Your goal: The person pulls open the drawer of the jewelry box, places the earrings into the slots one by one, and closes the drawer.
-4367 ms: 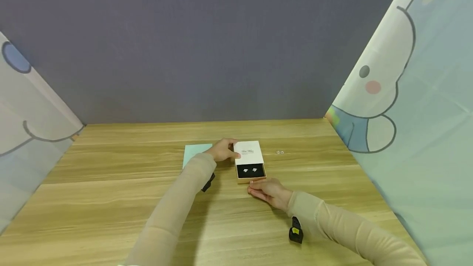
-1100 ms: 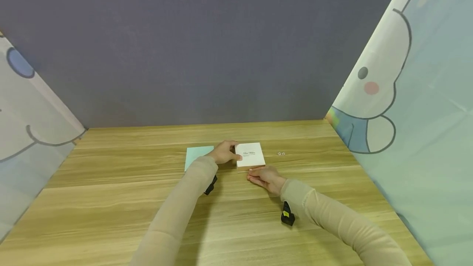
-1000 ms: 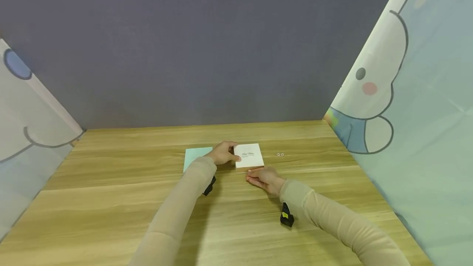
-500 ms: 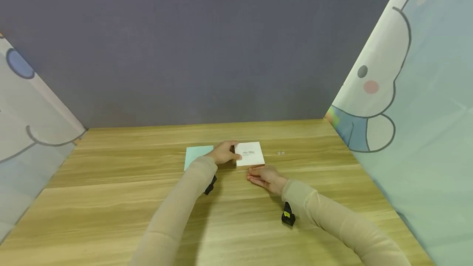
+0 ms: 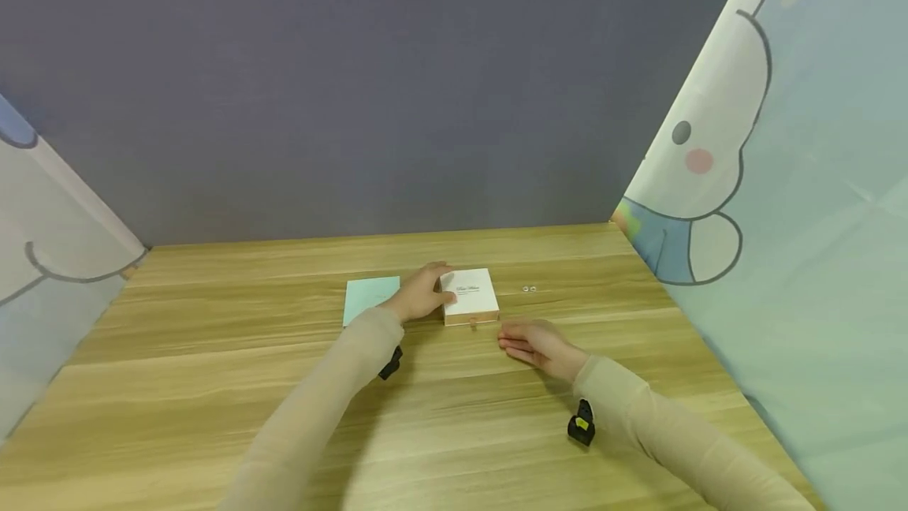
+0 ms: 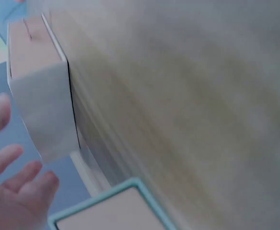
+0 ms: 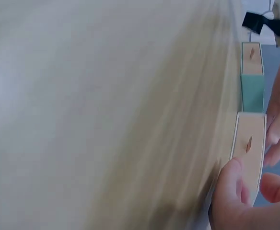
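In the head view a white box [image 5: 469,290] with dark lettering lies on the table, its tan front with a small pull tab [image 5: 474,325] flush with the sleeve. My left hand [image 5: 420,292] is at its left side, thumb and fingers spread by the edge. The left wrist view shows these fingers [image 6: 22,177] loosely bent beside the box, not wrapped round it; contact is hard to tell. My right hand [image 5: 537,342] is off the box's front right corner, fingers together and holding nothing. Two tiny pale ring-like pieces [image 5: 529,289] lie right of the box.
A mint-green box [image 5: 369,296] lies left of the white one, partly behind my left hand. A dark grey wall [image 5: 383,93] rises at the table's far edge. Printed cloths [image 5: 816,259] hang at both sides.
Seconds ago the drawer stood out, showing two earrings on black padding; it has since slid into the white sleeve. My right hand has just moved off the box's front to the right.
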Motion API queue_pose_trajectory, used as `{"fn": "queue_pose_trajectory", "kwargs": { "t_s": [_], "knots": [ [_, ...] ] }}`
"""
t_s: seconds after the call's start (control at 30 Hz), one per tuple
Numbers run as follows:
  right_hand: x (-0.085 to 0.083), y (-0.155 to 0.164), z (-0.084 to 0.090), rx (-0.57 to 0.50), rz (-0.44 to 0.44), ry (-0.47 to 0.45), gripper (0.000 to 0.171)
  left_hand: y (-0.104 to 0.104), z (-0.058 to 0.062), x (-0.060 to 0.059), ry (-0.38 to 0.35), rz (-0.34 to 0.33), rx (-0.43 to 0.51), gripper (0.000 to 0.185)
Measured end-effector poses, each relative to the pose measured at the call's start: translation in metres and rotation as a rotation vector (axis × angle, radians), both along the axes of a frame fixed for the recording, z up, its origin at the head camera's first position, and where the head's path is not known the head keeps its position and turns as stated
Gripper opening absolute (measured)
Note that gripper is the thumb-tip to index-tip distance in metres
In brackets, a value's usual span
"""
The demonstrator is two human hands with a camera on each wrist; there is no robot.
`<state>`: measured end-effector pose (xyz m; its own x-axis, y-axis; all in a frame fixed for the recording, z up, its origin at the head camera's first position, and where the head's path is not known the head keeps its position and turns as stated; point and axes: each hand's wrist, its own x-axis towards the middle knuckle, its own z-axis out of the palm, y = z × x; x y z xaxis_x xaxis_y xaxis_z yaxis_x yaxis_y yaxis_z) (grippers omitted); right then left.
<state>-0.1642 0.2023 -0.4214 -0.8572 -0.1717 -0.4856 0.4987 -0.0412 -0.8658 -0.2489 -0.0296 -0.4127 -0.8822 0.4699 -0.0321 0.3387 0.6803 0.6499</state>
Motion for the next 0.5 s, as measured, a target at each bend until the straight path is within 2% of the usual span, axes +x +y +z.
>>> {"fn": "queue_pose_trajectory", "kwargs": {
  "t_s": [0.17,0.4,0.5],
  "knots": [
    [0.006,0.018,-0.003,0.127,0.026,0.081,0.041,-0.005,0.001,0.021,0.048,0.042,0.071,0.049],
    [0.011,0.038,-0.004,0.466,0.138,0.395,0.029,-0.010,0.011,0.057,0.011,0.104,0.140,0.042],
    [0.014,0.041,-0.001,0.541,0.174,0.467,0.027,-0.018,0.012,0.072,0.016,0.100,0.146,0.042]
  ]
}}
